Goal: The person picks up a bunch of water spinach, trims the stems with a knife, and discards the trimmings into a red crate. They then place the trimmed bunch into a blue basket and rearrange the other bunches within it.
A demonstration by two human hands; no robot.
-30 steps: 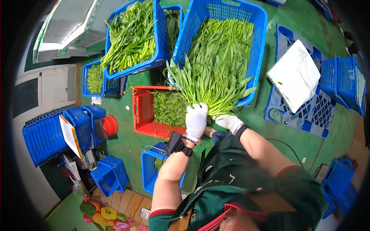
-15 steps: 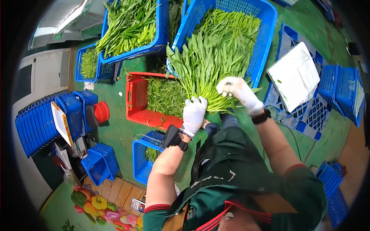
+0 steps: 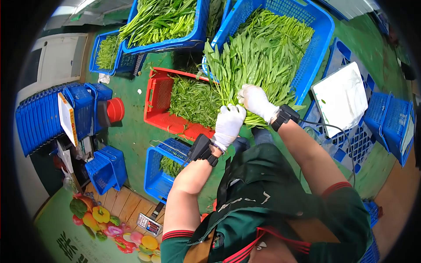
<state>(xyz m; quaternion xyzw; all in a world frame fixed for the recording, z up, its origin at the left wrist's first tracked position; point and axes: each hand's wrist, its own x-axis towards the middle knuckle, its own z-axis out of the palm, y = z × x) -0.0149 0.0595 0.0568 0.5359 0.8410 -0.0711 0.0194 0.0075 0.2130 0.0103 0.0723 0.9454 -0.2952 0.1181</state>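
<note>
Both my hands wear white gloves and are closed at a bunch of long-leaved greens with slim stems, which look like water spinach. My left hand holds the left side of the stems, fingers curled. Close beside it and slightly higher, my right hand grips the middle of the bunch, its fingertips partly hidden. The leaves spread away from me over the near rim of a large blue basket full of the same greens. Under my left hand is a red crate with loose leaves and trimmings in it.
Another blue basket of greens stands at upper left, with a smaller one beside it. A blue crate sits below the red one. Stacked blue baskets line the left. A white board lies on a blue pallet at right.
My right hand has moved left and inward onto the bunch, close to my left hand. The camera view has shifted slightly, and the bunch lies nearer the basket's contents.
</note>
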